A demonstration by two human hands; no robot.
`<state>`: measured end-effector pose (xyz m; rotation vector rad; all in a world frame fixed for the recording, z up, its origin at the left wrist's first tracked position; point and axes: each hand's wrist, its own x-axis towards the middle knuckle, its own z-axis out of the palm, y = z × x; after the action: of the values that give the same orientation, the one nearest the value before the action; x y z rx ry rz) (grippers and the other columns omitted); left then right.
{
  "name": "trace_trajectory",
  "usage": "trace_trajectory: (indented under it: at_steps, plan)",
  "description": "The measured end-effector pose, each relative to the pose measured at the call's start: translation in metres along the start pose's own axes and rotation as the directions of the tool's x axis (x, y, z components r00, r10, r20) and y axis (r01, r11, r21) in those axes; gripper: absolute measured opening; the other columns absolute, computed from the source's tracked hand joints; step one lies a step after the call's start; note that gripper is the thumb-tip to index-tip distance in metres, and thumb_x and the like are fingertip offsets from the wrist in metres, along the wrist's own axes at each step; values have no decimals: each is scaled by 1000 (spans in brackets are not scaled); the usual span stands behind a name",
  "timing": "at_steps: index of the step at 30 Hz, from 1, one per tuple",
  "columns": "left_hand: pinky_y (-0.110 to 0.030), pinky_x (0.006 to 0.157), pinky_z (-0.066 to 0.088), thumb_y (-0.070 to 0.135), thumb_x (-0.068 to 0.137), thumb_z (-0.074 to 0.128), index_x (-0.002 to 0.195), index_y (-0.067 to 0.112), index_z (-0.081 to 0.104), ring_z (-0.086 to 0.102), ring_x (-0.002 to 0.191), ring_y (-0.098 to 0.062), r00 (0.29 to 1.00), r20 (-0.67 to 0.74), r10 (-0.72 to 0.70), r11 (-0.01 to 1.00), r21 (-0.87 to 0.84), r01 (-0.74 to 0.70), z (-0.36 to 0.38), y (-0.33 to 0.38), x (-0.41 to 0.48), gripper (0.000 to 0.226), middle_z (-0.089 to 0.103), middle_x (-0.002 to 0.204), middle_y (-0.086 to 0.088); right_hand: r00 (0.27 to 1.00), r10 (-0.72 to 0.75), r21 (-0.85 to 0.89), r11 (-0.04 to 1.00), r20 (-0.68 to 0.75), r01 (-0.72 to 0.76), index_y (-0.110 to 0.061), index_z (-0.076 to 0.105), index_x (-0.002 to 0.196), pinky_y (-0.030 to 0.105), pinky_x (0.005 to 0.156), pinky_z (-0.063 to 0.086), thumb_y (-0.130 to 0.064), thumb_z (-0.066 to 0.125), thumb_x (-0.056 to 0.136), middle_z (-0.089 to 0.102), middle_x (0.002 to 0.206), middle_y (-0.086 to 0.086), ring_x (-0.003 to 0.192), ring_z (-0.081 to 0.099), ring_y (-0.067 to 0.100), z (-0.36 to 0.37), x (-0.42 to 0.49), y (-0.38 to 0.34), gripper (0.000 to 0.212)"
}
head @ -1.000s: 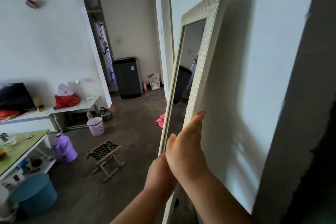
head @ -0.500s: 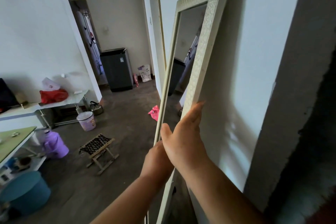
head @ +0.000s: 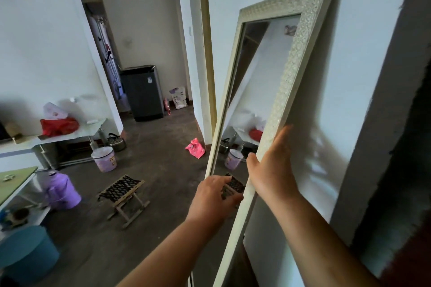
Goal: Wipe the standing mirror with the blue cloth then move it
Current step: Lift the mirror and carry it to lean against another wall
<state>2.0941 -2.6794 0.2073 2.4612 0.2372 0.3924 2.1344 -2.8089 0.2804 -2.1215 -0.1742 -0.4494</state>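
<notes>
The standing mirror has a pale embossed frame and stands tall against the white wall on the right, its top edge close to the wall. My right hand grips the frame's right rail, thumb on the front and fingers behind. My left hand holds the left rail lower down, fingers spread over the glass. The glass reflects the room. No blue cloth is in sight.
A folding stool stands on the dark floor to the left, with a purple jug, a small bucket and a pink bag nearby. A dark bin sits in the doorway. Low tables line the left wall.
The mirror has turned so more of its glass faces me, and its top now lies nearer the wall. My left hand has come out from behind my right arm onto the glass.
</notes>
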Motion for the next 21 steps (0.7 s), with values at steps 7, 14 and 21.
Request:
trace_trajectory:
  at_steps: [7,14,21]
  plan:
    - [-20,98,22,54,78,68,129,37,51,32,121,-4,998,-27,59,998,13,-59,-37,-43,-23,56,49,130,13,998,54,-88,995,10,-53,-15,-15,152,40,105,35,-24,59,90,5,158,23,142,23,39,18,-20,-15,98]
    - [-15,100,19,50,79,71,130,28,53,37,128,-13,996,-67,54,998,-27,-56,-58,-76,-41,59,51,132,6,995,90,-154,984,34,-84,-19,-5,154,40,108,32,-25,58,90,-8,159,20,145,17,37,31,-36,-19,90]
    - [-24,103,27,52,79,69,130,32,52,37,129,-12,997,-79,-4,999,-54,0,-71,-97,-46,57,50,131,10,994,109,-214,970,-29,-112,-14,14,153,42,112,26,-24,59,90,2,159,22,144,13,39,39,-42,-24,78]
